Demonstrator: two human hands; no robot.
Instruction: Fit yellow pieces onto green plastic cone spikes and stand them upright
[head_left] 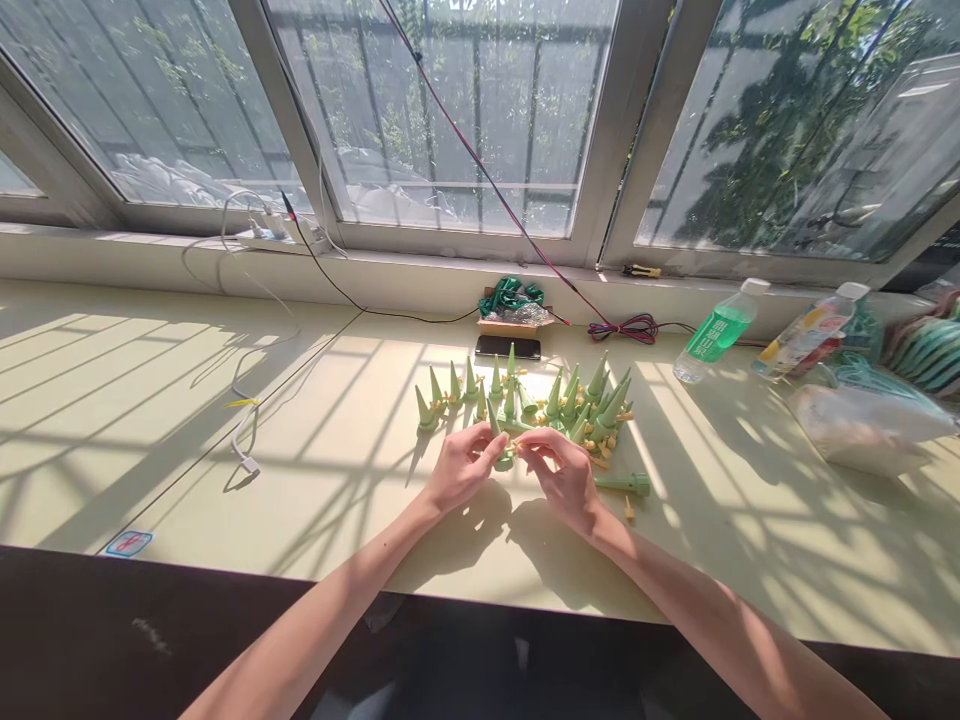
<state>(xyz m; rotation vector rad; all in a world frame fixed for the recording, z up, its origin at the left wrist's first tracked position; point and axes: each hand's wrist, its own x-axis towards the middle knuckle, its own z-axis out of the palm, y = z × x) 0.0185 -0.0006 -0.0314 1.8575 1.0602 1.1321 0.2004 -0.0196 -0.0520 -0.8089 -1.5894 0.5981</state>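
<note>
My left hand [459, 465] and my right hand [561, 472] meet at the middle of a pale yellow table [150, 420]. Both pinch one green cone-shaped spike [500, 448] held between them, its tip pointing up and away. Just beyond my fingers stand several more green spikes [555, 398], some upright in a row, others heaped to the right with small yellow parts among them. One spike [622, 484] lies flat on the table right of my right hand.
A black phone [508, 347] and a small box with green cable [514, 305] sit behind the spikes. Two plastic bottles [716, 332] and bags lie at the right. A power strip [281, 238] and white cables are on the sill at left. Windows run along the back.
</note>
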